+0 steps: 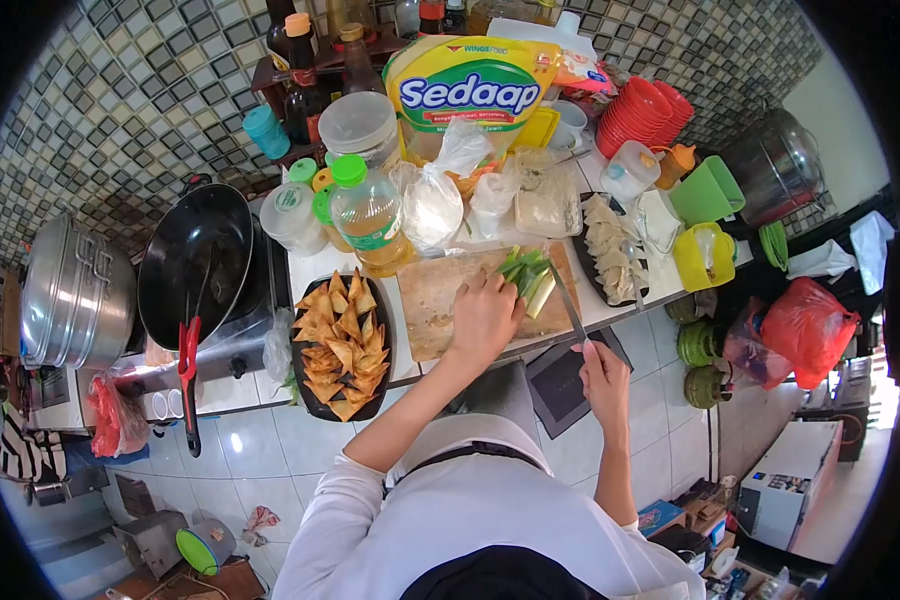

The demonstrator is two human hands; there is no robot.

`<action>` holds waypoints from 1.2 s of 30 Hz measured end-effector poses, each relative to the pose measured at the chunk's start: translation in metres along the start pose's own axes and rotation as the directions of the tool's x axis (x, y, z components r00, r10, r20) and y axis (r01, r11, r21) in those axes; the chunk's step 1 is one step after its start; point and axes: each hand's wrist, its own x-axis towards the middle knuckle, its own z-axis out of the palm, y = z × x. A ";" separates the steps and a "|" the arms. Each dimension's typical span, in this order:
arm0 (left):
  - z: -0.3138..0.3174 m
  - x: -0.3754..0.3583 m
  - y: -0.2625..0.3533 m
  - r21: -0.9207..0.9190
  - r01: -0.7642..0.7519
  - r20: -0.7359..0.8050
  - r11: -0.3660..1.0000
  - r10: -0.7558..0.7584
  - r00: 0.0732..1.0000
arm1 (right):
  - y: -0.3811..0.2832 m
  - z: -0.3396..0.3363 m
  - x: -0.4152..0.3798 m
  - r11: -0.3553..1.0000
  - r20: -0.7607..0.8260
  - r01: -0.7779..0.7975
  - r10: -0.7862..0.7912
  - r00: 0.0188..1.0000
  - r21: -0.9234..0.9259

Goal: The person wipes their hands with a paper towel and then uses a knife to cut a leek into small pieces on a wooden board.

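Note:
My left hand (485, 312) is closed over a bunch of green onions (528, 278), pressing it onto the wooden cutting board (435, 312). The leafy green tops and pale stalks stick out past my fingers to the right. My right hand (604, 375) grips a knife (571, 308) by its handle, near the counter's front edge. Its blade points up and away, right beside the cut end of the stalks. Left of the board stands a black plate of golden fried triangular pastries (345, 345). On the right lies a dark tray of pale, uncooked dumplings (604, 245).
A black wok (198, 250) sits on the stove at left, red-handled tongs (189, 350) across its rim. Behind the board stand an oil bottle (365, 215), a large Sedaap pouch (475, 90) and plastic bags. Yellow (703, 255) and green containers line the right side.

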 end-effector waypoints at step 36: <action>-0.098 -0.096 -0.054 -0.383 0.514 0.191 0.768 -0.478 0.857 | -0.008 0.068 -0.031 0.920 0.371 0.352 -0.272 0.888 -0.169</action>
